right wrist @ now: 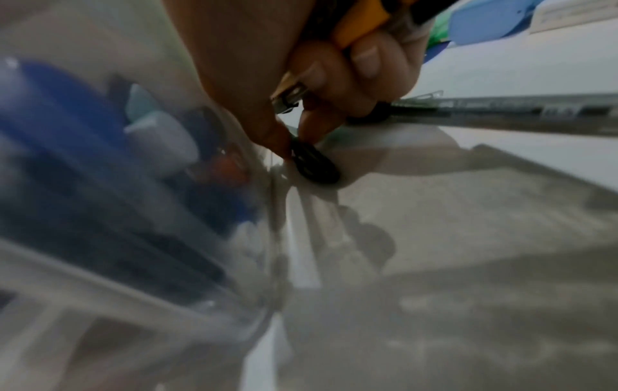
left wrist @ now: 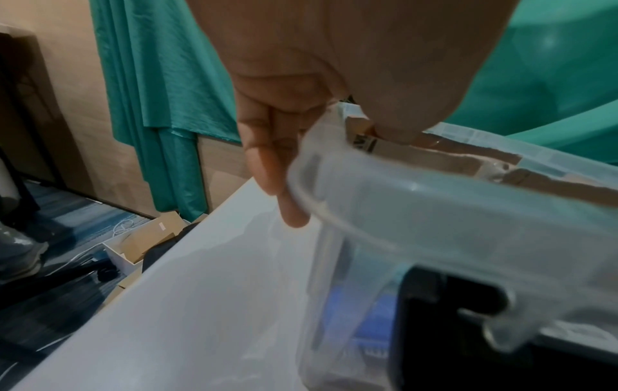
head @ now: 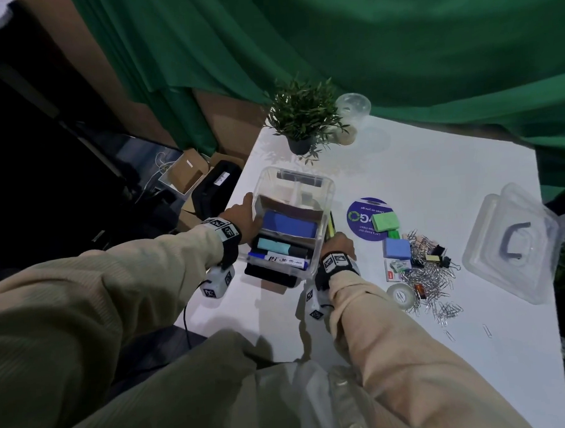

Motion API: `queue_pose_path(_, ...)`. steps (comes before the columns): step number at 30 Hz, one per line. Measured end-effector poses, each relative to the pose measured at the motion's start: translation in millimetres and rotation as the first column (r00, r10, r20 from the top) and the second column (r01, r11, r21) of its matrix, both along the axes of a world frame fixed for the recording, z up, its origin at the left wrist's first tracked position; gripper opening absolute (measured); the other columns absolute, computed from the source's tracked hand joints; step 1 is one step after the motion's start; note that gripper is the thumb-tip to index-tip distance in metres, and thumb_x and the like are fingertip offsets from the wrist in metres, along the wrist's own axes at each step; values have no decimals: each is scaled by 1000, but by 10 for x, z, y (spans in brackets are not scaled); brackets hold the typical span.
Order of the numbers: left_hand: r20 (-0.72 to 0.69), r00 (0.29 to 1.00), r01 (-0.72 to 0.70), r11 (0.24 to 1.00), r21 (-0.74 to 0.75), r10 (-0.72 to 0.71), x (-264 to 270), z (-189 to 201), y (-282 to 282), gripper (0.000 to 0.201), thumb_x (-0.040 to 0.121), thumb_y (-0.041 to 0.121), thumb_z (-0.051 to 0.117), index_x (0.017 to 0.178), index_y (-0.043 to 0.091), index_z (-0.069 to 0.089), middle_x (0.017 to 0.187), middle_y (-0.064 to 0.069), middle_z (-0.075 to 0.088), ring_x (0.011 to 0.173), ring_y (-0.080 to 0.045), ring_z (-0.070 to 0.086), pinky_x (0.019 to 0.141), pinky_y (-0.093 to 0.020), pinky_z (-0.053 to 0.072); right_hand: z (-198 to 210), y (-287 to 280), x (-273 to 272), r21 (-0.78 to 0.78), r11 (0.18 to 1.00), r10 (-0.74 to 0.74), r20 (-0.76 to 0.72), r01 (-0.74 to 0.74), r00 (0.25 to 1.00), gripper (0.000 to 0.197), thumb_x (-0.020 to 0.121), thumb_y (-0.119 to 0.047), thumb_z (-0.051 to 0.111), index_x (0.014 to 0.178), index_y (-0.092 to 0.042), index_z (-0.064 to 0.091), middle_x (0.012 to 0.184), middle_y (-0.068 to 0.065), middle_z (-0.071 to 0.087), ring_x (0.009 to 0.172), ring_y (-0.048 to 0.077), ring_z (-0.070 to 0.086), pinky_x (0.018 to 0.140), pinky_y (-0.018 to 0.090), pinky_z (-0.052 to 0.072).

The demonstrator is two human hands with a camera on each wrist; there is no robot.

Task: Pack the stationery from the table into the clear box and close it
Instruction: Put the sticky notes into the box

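The left hand (head: 242, 220) clamps the left wall of the clear plastic box (head: 326, 195), thumb over the rim, fingers (left wrist: 267, 164) straight down the outside. The right hand (head: 339, 247), low beside the box's right wall, is fisted round yellow and black pens (head: 331, 228) (tips hidden). The box sits on the white table (head: 410, 354), its clear lid (head: 509, 246) well apart.

The clear box (right wrist: 133, 291) contents blur; right hand (head: 339, 246) fingers hidden.

Your right hand (right wrist: 351, 68) curls round a yellow pen-like item (right wrist: 359, 25). The clear box (right wrist: 117, 264) stands blurred just left, on the table (right wrist: 485, 238).
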State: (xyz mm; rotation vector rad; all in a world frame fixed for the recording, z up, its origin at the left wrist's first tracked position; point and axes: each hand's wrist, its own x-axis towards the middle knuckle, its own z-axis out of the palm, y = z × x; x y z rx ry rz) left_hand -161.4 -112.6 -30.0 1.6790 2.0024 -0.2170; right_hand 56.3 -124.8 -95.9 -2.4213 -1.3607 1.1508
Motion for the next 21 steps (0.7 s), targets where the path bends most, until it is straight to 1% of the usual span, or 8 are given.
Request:
queue_pose_path(4,20,1000,12,1000,8,-12,-38,-32,15,70,94,39,45,149,15,9,97,-14,66,75,-30,62,66,-34,50,-45,28,102,37,991,-126,-99,130,987,47,91,-45,52,109,-3,64,112,20,65,104,38,60,81,36,46)
queue_pose_path(6,30,999,15,1000,18,-16,-35,-28,-4,70,95,39,45,149,14,9,97,-14,66,74,-29,61,64,-33,48,-67,38,182,80,980,-167,-169,182,971,47,91,-45,49,105,-4,66,107,20,66,100,36,60,78,32,43)
queue_pose_path(8,24,999,26,999,27,-27,-29,-27,-18,70,96,38,44,149,13,8,98,-15,65,72,-29,58,63,-32,45,-83,14,285,114,967,-201,-204,227,958,43,88,-43,51,104,-5,64,105,19,67,96,35,62,82,34,49)
queue_pose_path(10,25,999,34,999,24,-35,-33,-15,-27,70,95,39,45,149,13,9,98,-15,65,71,-28,57,62,-32,43,-74,-72,404,137,967,-193,-157,215,969,39,86,-40,57,106,-7,60,101,16,67,94,35,62,83,36,50)
queue_pose_path(12,17,999,41,999,22,-41,-46,-3,-22,69,95,40,46,148,14,11,101,-16,65,72,-29,56,63,-32,43,-84,-197,521,140,976,-157,-62,164,986,41,85,-41,62,108,-8,57,97,14,66,91,34,63,79,36,49)
queue_pose_path(16,-15,998,63,998,24,-62,-49,14,-15,67,94,41,46,147,14,14,104,-16,65,78,-31,60,65,-33,44,-124,-423,627,75,996,-52,99,44,994,45,81,-46,64,106,-11,51,95,14,67,90,34,64,72,33,44)
queue_pose_path(18,-31,997,68,998,17,-67,-40,31,-15,68,95,41,46,147,14,13,109,-16,65,83,-32,62,65,-33,44,-154,-481,621,42,999,-8,123,3,992,50,78,-48,68,109,-13,50,97,12,68,92,33,65,73,34,46)
queue_pose_path(21,-29,998,57,998,3,-57,-26,75,-12,66,97,46,37,149,13,13,110,-16,64,75,-27,56,64,-33,42,-144,-511,563,12,997,67,167,-70,984,48,79,-47,68,110,-13,54,103,13,67,97,33,64,78,36,49)
